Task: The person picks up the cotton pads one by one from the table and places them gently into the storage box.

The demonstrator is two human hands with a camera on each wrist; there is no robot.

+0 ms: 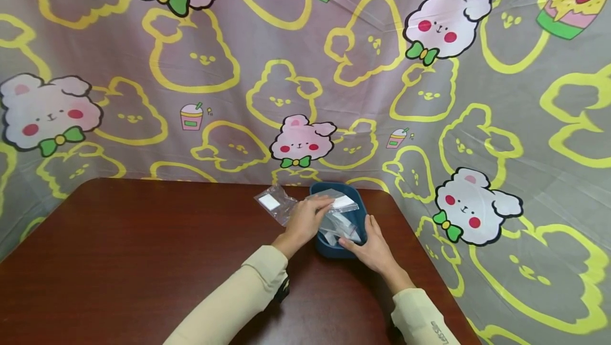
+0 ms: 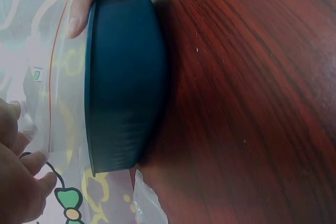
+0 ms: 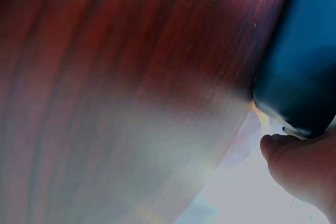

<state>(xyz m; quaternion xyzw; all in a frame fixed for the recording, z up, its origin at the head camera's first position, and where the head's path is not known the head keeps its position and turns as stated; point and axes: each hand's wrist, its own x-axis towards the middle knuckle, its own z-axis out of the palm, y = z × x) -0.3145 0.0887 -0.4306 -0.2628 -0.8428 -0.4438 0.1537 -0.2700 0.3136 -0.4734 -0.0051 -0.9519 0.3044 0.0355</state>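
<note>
A blue plastic basket (image 1: pixel 334 252) stands toward the table's far right side, with several clear bags of white pieces (image 1: pixel 346 228) in it. Over its open top, my left hand (image 1: pixel 305 221) pinches a clear zip bag (image 1: pixel 345 203) with a white patch. The left wrist view shows that bag's red zip line (image 2: pixel 51 87) beside the basket wall (image 2: pixel 123 77). My right hand (image 1: pixel 377 255) grips the basket's right rim, thumb on the inner side and fingers outside. In the right wrist view, part of this hand (image 3: pixel 302 169) lies against the basket's end (image 3: pixel 302 61).
Left of the basket, another clear bag with a white label (image 1: pixel 270 201) lies on the dark red-brown wooden table (image 1: pixel 157 249). A grey curtain with cartoon animals (image 1: pixel 281 32) hangs along the table's back and right edges.
</note>
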